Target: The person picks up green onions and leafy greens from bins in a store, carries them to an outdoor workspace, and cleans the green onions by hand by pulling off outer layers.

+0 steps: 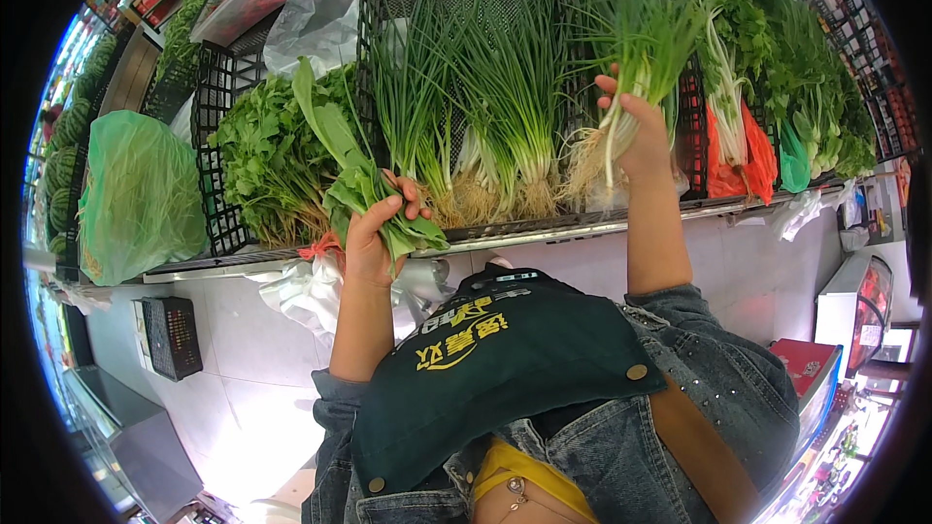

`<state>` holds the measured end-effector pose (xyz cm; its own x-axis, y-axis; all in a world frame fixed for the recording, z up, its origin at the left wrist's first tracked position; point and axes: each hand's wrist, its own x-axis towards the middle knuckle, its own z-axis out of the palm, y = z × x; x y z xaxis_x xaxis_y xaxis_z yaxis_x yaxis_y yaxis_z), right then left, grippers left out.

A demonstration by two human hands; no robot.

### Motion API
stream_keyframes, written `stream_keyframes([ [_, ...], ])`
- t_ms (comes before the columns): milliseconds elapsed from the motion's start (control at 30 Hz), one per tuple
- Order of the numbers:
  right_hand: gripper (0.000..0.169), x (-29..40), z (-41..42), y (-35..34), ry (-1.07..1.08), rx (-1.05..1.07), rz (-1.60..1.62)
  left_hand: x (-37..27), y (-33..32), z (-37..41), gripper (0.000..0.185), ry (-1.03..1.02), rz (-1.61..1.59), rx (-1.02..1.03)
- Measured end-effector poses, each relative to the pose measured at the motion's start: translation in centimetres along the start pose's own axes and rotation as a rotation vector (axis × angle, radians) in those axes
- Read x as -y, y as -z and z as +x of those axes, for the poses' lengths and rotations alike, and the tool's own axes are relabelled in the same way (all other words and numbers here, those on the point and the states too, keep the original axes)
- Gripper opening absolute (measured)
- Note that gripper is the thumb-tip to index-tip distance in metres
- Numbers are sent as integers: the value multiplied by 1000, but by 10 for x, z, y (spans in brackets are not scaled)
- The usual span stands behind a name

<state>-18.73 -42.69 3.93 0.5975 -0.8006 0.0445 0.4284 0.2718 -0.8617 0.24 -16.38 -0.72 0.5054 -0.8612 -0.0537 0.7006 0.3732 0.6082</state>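
My left hand (375, 233) grips some loose broad green leaves (353, 178) over the front of the vegetable display. Closed around the white stems of a bunch of spring onions (641, 51) is my right hand (641, 131), higher up and to the right. The roots of that bunch hang down past the palm. Between my hands, more spring onions (520, 116) stand in a row, roots toward me. Leafy coriander-like greens (273, 153) fill a black plastic crate (207, 160) beyond my left hand.
A green bag of thin shoots (142, 196) sits at the left end. Right of the spring onions are celery-like stalks (724, 94) in a red bag (757, 153). White plastic bags (313, 298) hang below the metal shelf edge (539, 233). A black crate (171, 338) is on the floor.
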Motion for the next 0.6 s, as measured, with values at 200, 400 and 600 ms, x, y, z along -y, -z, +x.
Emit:
stream_keyframes([
  [200,50,11,4,16,98,46,54,-1,-2,1,23,6,28,11],
  [400,48,39,-2,6,276,159,125,-4,-9,-6,21,-10,47,12],
  [600,42,65,-8,-1,373,228,-21,-6,-12,-7,23,-29,80,30],
])
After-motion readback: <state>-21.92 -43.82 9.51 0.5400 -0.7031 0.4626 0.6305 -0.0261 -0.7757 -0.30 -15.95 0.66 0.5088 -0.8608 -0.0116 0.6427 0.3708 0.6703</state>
